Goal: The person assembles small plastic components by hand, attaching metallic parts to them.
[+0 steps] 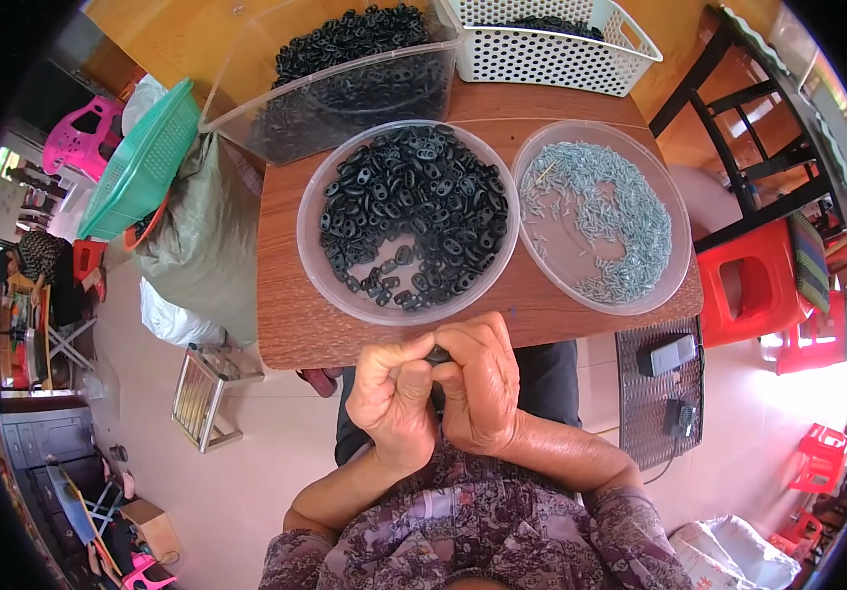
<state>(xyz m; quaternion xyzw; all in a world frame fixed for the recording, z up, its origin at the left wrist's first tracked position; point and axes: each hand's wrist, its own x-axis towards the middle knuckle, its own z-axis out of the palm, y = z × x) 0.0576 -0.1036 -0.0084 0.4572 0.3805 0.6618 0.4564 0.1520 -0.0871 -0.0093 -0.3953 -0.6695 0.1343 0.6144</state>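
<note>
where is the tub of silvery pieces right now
In the head view, the tub of silvery pieces sits on the right side of the table, next to the tub of black parts.

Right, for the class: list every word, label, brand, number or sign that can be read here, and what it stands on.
None can be read.
White sack, lower right: faint reddish marks, too small and blurred.
Grey device, right: any markings too small.
Small dark piece being held: mostly hidden; no writing shows.
</note>
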